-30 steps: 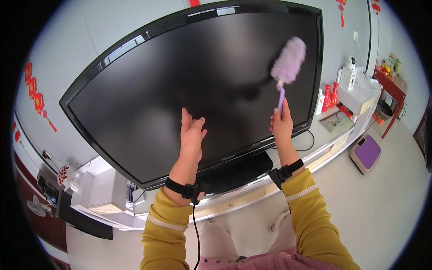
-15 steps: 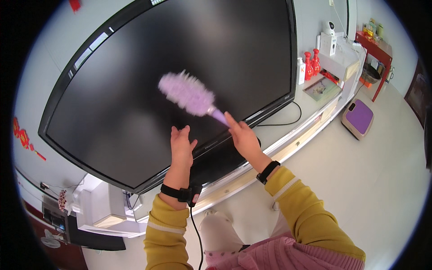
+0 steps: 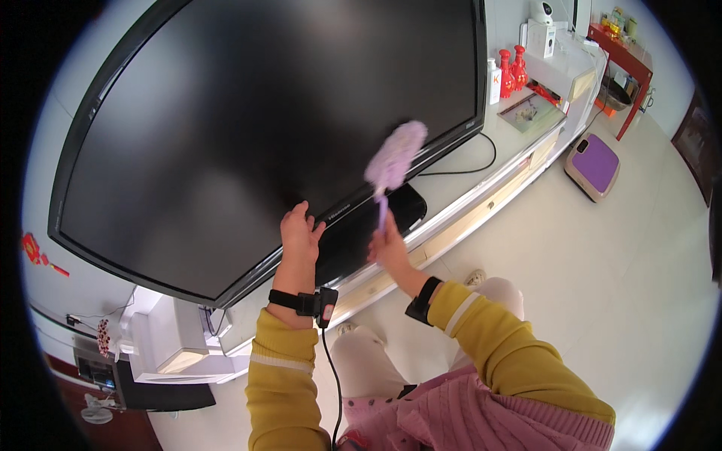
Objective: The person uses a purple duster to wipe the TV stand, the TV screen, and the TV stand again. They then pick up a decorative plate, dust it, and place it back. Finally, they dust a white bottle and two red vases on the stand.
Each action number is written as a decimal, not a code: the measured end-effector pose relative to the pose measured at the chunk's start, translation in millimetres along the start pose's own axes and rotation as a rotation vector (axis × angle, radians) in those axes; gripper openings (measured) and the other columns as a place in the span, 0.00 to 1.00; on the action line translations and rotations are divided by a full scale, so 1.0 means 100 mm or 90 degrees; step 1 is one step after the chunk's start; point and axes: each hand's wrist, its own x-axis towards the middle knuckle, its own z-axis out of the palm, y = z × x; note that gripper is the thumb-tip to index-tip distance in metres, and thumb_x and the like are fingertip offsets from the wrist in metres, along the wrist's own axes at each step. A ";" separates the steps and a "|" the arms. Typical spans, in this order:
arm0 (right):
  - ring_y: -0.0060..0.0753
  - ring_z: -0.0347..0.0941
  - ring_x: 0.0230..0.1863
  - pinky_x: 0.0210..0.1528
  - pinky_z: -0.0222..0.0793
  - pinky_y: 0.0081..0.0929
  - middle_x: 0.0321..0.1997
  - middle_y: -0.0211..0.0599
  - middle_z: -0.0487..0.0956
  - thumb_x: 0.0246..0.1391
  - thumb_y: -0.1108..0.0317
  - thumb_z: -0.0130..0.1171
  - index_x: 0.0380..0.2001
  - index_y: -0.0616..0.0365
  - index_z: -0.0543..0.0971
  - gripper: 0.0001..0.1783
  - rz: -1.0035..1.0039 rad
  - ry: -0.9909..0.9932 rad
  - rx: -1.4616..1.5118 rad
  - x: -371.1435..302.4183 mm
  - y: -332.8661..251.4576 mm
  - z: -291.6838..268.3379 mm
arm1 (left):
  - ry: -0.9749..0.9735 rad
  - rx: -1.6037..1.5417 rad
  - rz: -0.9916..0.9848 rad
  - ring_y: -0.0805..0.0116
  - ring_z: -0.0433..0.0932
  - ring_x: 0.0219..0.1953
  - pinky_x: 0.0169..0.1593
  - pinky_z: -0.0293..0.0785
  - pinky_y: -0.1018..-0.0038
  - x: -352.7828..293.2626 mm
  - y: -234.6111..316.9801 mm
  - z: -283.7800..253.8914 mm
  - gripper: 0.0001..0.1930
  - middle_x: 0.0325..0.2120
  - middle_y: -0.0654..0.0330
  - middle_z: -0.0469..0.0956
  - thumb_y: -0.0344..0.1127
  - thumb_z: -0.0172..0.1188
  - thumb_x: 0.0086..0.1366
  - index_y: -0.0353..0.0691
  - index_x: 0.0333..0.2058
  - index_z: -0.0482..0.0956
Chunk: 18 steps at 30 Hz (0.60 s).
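Note:
My right hand (image 3: pixel 389 246) is closed round the purple handle of a fluffy lilac duster (image 3: pixel 396 155). The duster head, a little blurred, points up and away, over the lower right part of the black television (image 3: pixel 248 143) and its bottom frame. I cannot tell whether its fibres touch the screen. My left hand (image 3: pixel 299 228) holds nothing; its fingers are apart, close to the screen's lower edge. A black strap with a small box and a cable circles my left wrist, and another black strap is on my right wrist.
The television stands on a white cabinet (image 3: pixel 451 197) with drawers. To its right are red bottles (image 3: pixel 513 71), a white bottle (image 3: pixel 493 81), a picture (image 3: pixel 530 113) and a white camera (image 3: pixel 541 12). A purple scale (image 3: pixel 593 167) lies on the floor. A black cable (image 3: pixel 470 173) runs along the cabinet top.
The duster has swung from the middle of the screen to the right and down, with its head now turned upright near the bottom frame. My left hand has stayed nearly in place.

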 end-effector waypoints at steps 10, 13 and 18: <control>0.51 0.76 0.28 0.31 0.71 0.47 0.26 0.50 0.77 0.63 0.70 0.49 0.71 0.39 0.51 0.36 -0.141 -0.090 -0.298 -0.45 0.68 -0.30 | 0.102 0.087 -0.123 0.43 0.49 0.69 0.67 0.49 0.42 -0.08 -0.69 -0.33 0.32 0.59 0.43 0.57 0.37 0.62 0.61 0.37 0.61 0.61; 0.24 0.71 0.22 0.22 0.75 0.32 0.23 0.32 0.72 0.64 0.69 0.48 0.70 0.37 0.54 0.33 0.136 0.013 -0.050 -0.39 0.62 -0.37 | 0.051 0.117 -0.158 0.43 0.47 0.70 0.67 0.49 0.43 -0.20 -0.80 -0.27 0.37 0.66 0.40 0.50 0.39 0.62 0.61 0.37 0.65 0.56; 0.26 0.71 0.21 0.28 0.81 0.38 0.23 0.33 0.71 0.64 0.68 0.48 0.62 0.43 0.62 0.24 0.348 -0.109 0.087 -0.56 0.41 -0.40 | -0.045 0.254 -0.215 0.45 0.52 0.69 0.65 0.55 0.45 -0.42 -1.13 -0.10 0.38 0.67 0.44 0.51 0.45 0.61 0.62 0.36 0.65 0.55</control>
